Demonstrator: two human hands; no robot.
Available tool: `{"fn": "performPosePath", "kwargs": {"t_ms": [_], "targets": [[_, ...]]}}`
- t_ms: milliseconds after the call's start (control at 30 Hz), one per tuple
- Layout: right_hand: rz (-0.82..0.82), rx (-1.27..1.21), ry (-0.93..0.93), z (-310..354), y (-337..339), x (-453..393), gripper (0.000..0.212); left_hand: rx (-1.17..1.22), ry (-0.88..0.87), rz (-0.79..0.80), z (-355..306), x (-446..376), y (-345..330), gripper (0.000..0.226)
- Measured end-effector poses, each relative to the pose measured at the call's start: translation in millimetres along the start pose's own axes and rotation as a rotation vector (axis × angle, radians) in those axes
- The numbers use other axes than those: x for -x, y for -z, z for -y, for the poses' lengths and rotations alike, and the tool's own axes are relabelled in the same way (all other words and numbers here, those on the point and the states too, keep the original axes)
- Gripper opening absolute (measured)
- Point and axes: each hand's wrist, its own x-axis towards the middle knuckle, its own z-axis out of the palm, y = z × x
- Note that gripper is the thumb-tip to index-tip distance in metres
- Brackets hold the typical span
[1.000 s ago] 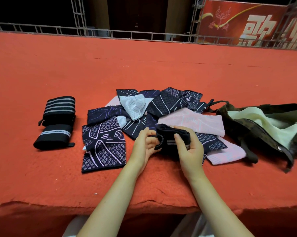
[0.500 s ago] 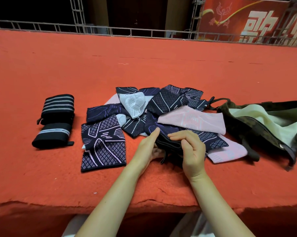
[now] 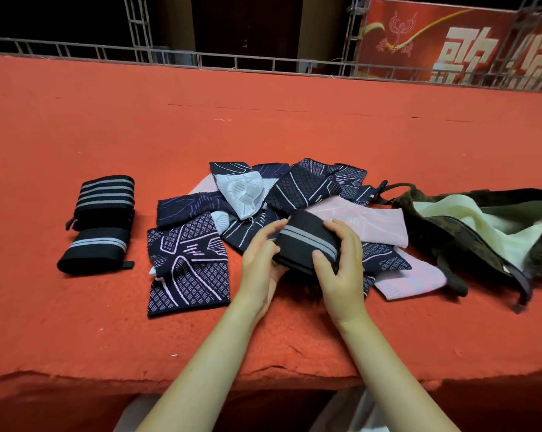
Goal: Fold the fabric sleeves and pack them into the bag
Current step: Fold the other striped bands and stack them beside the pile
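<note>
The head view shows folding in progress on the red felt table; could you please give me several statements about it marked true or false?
1. Both hands hold a folded black fabric sleeve with grey stripes. True: the left hand and right hand grip it from either side.
2. Two folded black striped sleeves lie at the left of the red felt table. True.
3. The dark camouflage bag with the pale lining is zipped shut. False: it lies open at the right.
4. The pile of loose sleeves is all pink. False: most are navy with pale patterns, with some pink and a white one.
5. The held sleeve is already inside the bag. False: it is over the pile, left of the bag.
</note>
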Motion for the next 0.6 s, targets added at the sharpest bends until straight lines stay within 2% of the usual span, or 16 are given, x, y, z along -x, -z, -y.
{"fn": "performPosePath", "kwargs": {"t_ms": [100,167,300,367,433,500,600], "targets": [[0.070,-0.228,-0.253,5.7,-1.8,0.3,0.064,-0.008,-0.081,-0.023,-2.7,-0.9,4.2,0.045],[0.110,-0.236,-0.280,9.0,-2.3,-0.1,0.060,-0.103,-0.109,-0.019,-1.8,0.2,4.9,0.046],[0.135,0.279,-0.113,18.7,-8.2,0.6,0.067,-0.331,-0.139,-0.055,-1.6,10.5,4.1,0.033],[0.147,0.340,-0.051,33.1,-15.6,-0.7,0.065,-0.415,-0.164,-0.100,-8.3,16.5,11.9,0.020],[0.250,0.139,-0.120,52.9,-29.3,-5.8,0.057,-0.469,-0.174,-0.164,-24.2,21.0,25.9,0.016],[0.360,-0.189,-0.259,71.8,-51.8,-15.8,0.048,-0.483,-0.191,-0.234,-47.8,21.7,44.7,0.015],[0.427,-0.472,-0.364,95.2,-95.3,-28.1,0.023,-0.576,-0.279,-0.369,-90.1,16.4,79.2,0.014]]}}
